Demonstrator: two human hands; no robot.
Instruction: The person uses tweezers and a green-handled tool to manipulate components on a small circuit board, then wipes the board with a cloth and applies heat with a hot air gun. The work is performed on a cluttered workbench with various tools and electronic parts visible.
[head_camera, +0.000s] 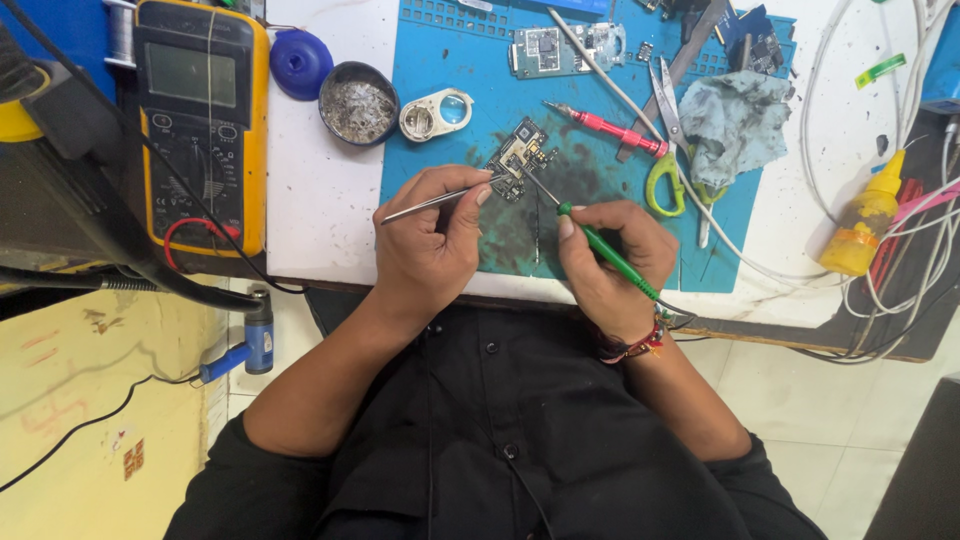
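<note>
Two hands are seen over the near edge of the desk (320, 215), above a black shirt (500, 430). The left hand (425, 240) is closed on tweezers (440, 200), pinched between thumb and fingers, with the tips laid against the left side of the board (520, 157). The right hand (610, 260) is closed on a green-handled iron (610, 255), held like a pen; its thin metal tip is brought up and left to the board's lower right edge. A beaded band (640, 345) is worn on the right wrist.

The board, small and dark, is set on the blue mat (450, 60), on a sooty patch just beyond both hands. A red-handled tool (615, 130) and green-handled scissors (662, 160) are laid just right of it, with a grey rag (735, 120) beyond them and a yellow bottle (865, 215) well to the right among white cables (900, 290).

Beyond the board, a loupe (435, 113) and a round tin (358, 103) are placed at the mat's left edge, with a blue lid (300, 62) beside the tin. A second board (565, 48) is laid at the mat's far side. A yellow multimeter (200, 120) is kept at the far left.
</note>
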